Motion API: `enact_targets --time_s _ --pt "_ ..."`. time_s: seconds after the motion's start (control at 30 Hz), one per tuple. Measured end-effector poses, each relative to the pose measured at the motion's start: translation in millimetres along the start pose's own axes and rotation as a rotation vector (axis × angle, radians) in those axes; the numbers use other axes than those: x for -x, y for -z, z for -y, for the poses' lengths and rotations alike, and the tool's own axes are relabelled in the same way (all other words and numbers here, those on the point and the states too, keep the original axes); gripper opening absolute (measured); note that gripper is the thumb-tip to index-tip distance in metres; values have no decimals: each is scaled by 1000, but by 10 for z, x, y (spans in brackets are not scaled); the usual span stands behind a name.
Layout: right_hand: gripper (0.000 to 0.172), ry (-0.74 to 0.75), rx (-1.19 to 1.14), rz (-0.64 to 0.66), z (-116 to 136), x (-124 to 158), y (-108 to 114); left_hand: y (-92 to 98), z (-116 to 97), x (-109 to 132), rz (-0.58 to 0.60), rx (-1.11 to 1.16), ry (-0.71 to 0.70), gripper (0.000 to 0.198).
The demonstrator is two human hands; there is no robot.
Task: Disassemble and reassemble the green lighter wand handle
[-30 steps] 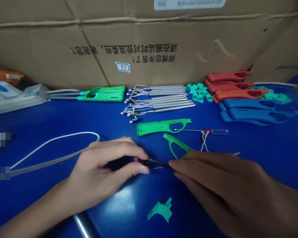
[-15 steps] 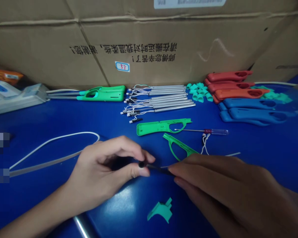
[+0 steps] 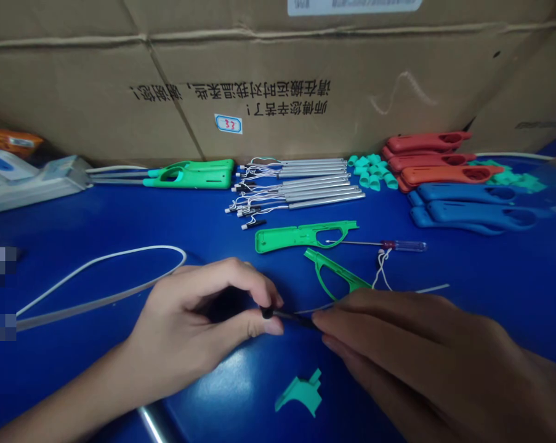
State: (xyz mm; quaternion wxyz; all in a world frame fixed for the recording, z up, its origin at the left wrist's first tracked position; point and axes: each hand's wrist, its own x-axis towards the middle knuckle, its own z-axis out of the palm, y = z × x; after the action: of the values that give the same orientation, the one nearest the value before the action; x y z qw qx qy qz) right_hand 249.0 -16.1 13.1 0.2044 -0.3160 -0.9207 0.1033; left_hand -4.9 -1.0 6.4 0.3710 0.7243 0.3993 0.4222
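Between thumb and forefinger, my left hand pinches the end of a small black part. A thin dark stem runs from that part toward my right hand, whose closed fingertips grip its other black end. What lies deeper in the right fingers is hidden. Just beyond the hands lie two green lighter casing halves, one whole in view and one partly covered by my right hand. A teal trigger-like piece rests on the table in front of me.
A screwdriver and white wires lie beyond my right hand. Behind are silver tubes with wires, teal caps, red casings, blue casings and green lighters. A cardboard box backs the blue table.
My left fingertips have shifted slightly right and down, and the black part in them has turned a little. My right hand has barely moved. The things on the table stay put.
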Motion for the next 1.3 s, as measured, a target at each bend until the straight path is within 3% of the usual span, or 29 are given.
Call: enact_targets --time_s 0.4,0.9,1.3 --pt "30 -49 -78 29 -8 -67 17 4 -9 1 13 -86 -93 16" --pt "38 37 -62 141 -17 -135 104 -52 -57 8 -40 -83 -153 20" --pt "24 111 -33 165 10 -200 78 -105 -135 20 39 -75 -172 22"
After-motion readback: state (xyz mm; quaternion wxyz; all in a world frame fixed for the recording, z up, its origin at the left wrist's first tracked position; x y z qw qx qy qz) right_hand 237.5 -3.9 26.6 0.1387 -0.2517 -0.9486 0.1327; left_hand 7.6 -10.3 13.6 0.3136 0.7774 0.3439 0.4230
